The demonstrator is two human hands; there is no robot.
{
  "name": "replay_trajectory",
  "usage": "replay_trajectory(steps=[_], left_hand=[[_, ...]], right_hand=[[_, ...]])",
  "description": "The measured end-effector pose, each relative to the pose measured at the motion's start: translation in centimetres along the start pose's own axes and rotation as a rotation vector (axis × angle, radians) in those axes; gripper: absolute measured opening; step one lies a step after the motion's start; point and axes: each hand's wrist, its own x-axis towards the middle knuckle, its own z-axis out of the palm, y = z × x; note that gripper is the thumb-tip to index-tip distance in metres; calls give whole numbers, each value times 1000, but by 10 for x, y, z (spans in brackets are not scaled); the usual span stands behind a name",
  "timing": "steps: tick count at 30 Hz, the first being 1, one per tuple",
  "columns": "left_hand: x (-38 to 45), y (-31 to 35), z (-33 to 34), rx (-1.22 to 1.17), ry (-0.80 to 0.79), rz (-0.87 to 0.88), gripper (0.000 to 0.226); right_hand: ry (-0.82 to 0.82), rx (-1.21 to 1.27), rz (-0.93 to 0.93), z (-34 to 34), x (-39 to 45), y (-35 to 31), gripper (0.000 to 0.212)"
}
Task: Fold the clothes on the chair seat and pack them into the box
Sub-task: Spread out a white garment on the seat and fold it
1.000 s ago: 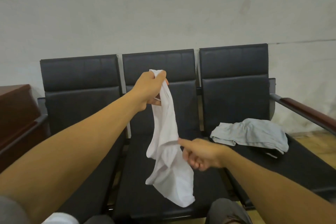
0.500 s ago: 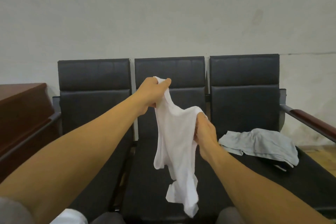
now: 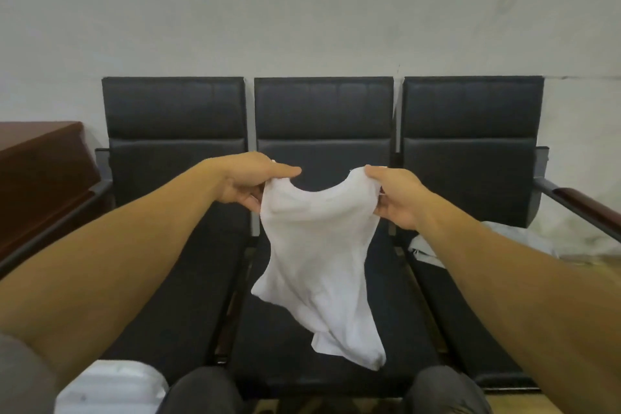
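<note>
White shirt (image 3: 316,245) hangs in the air over the middle black chair seat (image 3: 289,356). The left hand (image 3: 248,183) pinches its left top corner. The right hand (image 3: 396,197) pinches its right top corner. Another light cloth (image 3: 426,250) lies on the right seat.

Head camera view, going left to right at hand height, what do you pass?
Wooden cabinet → left hand → white shirt → right hand → grey garment → wooden armrest.
</note>
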Motion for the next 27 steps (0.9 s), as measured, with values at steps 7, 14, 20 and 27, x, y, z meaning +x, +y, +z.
replay_trajectory(steps=[7, 14, 20, 27], left_hand=[[22, -14, 9, 64, -386, -88, 44], [104, 10, -26, -362, 338, 44, 26], [104, 97, -95, -764, 296, 563, 24], [65, 21, -42, -605, 268, 587, 13]], right_hand=[[-447, -421, 325, -10, 16, 24, 31], [127, -101, -145, 7, 93, -34, 28], [159, 60, -522, 19, 95, -161, 17], [243, -23, -418, -3, 59, -81, 13]])
